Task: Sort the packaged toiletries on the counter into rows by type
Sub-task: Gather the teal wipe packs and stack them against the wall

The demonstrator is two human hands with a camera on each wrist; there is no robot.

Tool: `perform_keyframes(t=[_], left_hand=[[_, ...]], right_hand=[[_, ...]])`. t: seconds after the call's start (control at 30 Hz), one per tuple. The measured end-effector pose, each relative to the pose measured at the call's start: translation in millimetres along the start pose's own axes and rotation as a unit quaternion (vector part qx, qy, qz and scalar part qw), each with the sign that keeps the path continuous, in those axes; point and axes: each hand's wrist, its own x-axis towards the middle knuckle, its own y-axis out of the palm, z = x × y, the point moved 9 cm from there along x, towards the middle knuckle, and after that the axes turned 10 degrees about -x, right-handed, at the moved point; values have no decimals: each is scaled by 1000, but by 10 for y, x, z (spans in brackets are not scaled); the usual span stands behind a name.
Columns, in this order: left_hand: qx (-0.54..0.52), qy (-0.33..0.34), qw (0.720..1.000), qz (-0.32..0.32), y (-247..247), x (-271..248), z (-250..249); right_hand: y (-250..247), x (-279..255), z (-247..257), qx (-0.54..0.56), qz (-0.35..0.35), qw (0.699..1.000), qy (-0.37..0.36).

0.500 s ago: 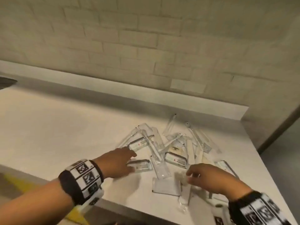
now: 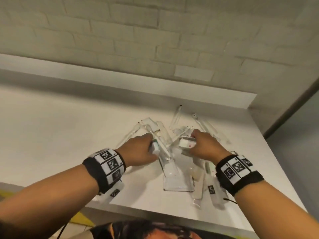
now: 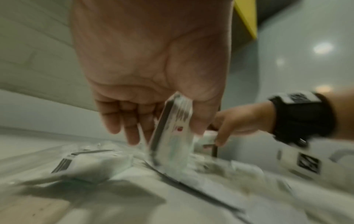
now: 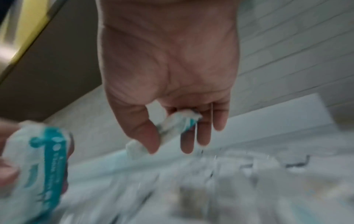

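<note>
A jumble of clear and white packaged toiletries lies on the white counter, right of centre. My left hand is at the pile's left side and grips a small white packet with teal print, thumb on one face and fingers on the other. My right hand is over the pile's middle and pinches a similar white packet with a dark strip; in the right wrist view the packet sits between thumb and fingers. Both wrist views are blurred.
Long clear sleeves lie at the back of the pile. Another flat packet rests beside my left hand. A raised ledge and a brick wall back the counter. Its front edge and right edge lie close to the pile.
Both hands have moved forward into the pile. Each now holds a small packet lifted off the counter, where before they hovered low over the items.
</note>
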Motion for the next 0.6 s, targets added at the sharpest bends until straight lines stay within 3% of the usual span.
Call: perform_keyframes(t=[0.1, 0.27, 0.33, 0.43, 0.6], left_hand=[[-174, -35, 984, -31, -232, 90, 92], [-276, -48, 957, -81, -469, 309, 275], [-234, -44, 968, -75, -511, 379, 331], [-103, -89, 990, -37, -459, 458, 487], [47, -126, 991, 20, -78, 577, 638]], right_hand=[[-251, -176, -334, 154, -34, 985, 71], [-263, -541, -883, 102, -37, 980, 166], [-124, -691, -1053, 70, -6, 974, 214], [181, -824, -1138, 41, 53, 967, 246], [601, -792, -924, 6, 119, 967, 226]])
